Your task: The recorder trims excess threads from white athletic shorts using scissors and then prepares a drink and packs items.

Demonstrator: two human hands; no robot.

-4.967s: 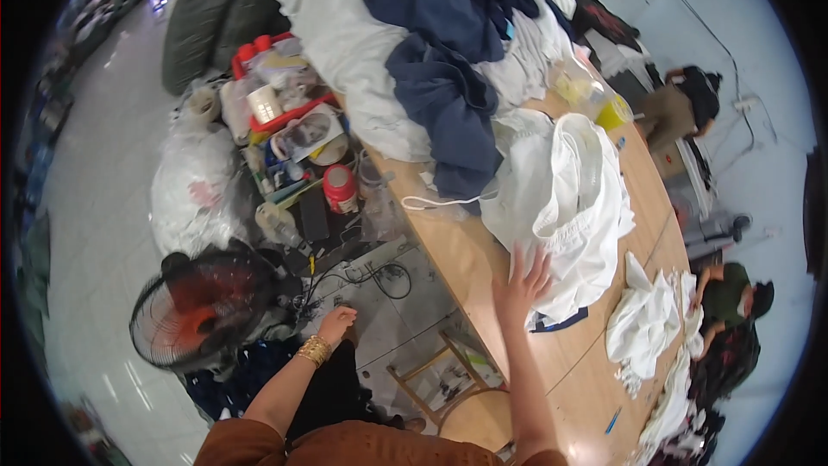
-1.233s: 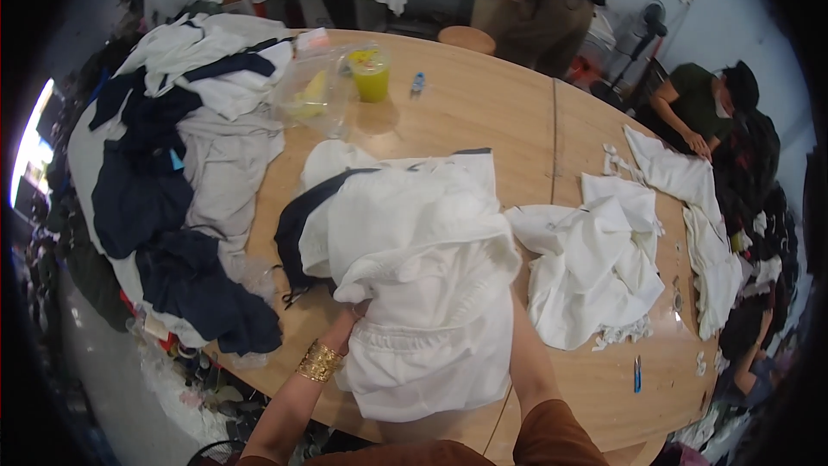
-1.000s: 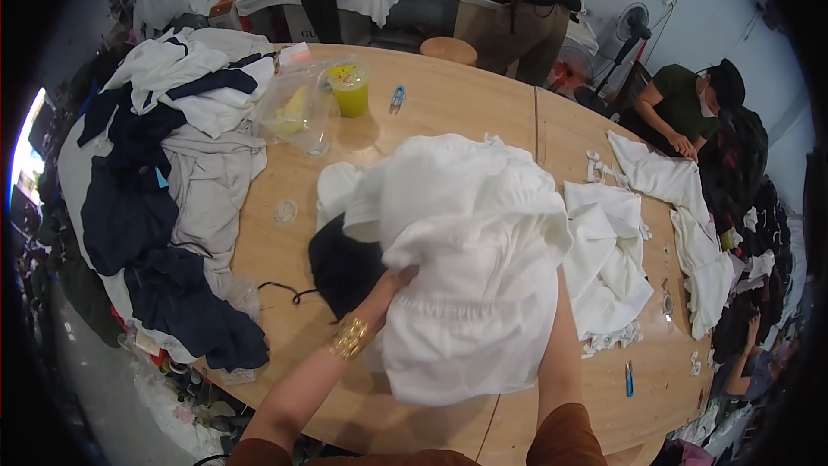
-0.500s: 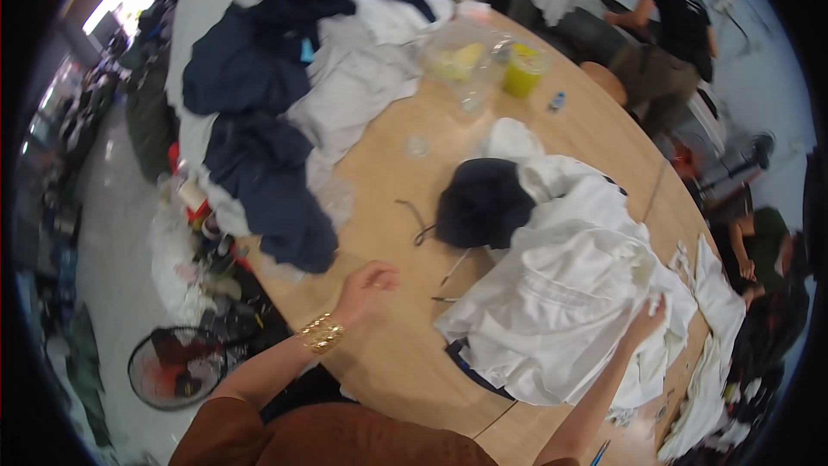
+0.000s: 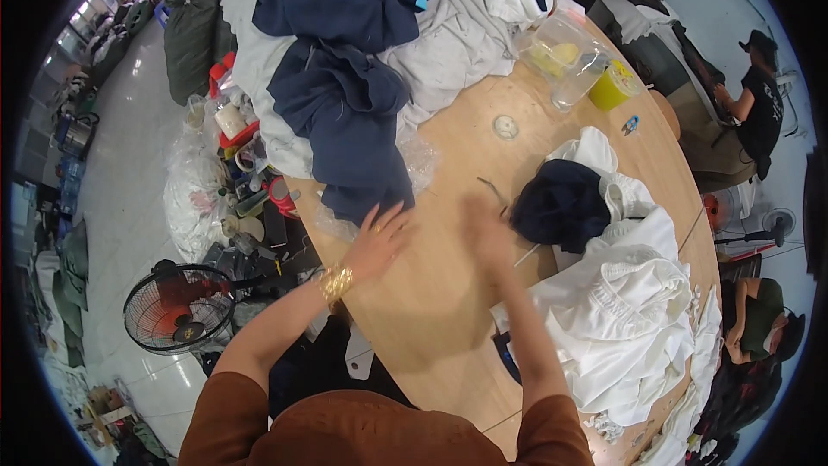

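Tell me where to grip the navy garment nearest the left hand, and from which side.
Pinch the navy garment at its near end, probably from the near side: that end extends toward the left hand, while the far part lies rumpled.

1) Free lane: bare tabletop between left hand and right hand, running up toward clear container
2) Left blocked: navy garment at left fingertips, contact unclear
3) Right blocked: white garments, dark bundle
4) Far-right obstacle: yellow-green cup
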